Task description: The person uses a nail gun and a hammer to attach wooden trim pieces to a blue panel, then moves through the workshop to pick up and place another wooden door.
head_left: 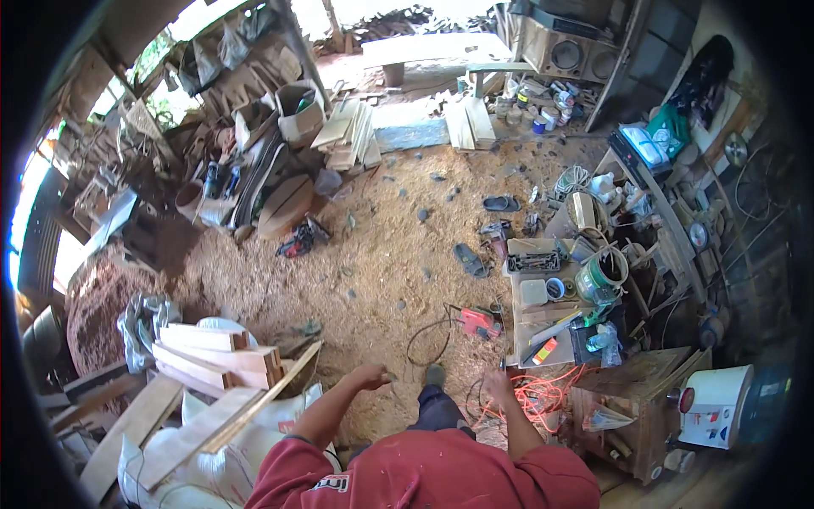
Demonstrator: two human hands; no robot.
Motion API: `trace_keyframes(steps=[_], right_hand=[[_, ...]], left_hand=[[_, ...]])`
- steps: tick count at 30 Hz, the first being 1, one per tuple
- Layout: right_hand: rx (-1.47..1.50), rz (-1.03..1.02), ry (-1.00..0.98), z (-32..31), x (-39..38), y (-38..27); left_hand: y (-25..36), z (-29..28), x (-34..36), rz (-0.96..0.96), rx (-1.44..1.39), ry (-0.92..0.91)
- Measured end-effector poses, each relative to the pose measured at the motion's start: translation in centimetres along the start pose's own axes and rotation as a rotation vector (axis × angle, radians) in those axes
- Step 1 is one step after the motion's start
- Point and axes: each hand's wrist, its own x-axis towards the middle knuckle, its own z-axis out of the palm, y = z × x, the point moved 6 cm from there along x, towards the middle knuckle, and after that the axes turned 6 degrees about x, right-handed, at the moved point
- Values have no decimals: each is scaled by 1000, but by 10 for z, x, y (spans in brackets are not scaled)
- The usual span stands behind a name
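My left hand [368, 377] is held out over the sawdust floor, left of my shoe [434, 376]. Its fingers are curled together; anything small between them is not clear. On the other side of my legs hangs my right hand [498, 387], beside a dark cable and a tangled orange extension cord [538, 394]. That hand shows mostly its back, and its fingers are hidden. Ahead of my shoe lies a red power tool [479, 323] with a black cord [417, 341] looping over the sawdust.
At right a low workbench [524, 321] carries a green bucket [600, 273], a tool tray [534, 261] and bottles. A wooden cabinet [632, 394] stands nearer. Cut boards [212, 356] lie on white sacks [229, 467] at left. Sandals [471, 260] and another power tool [301, 238] lie ahead.
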Motion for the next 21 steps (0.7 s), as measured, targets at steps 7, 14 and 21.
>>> trace_keyframes(steps=[7,14,21], right_hand=[[-839,283,-687,21,-173,153],[-546,411,-653,55,-63,130],[212,558,-59,-22,149,-47]], left_hand=[[75,-113,56,106,-118,23],[-121,16,5,-112,-85,-192],[-231,-42,-54,-553,-171,7]])
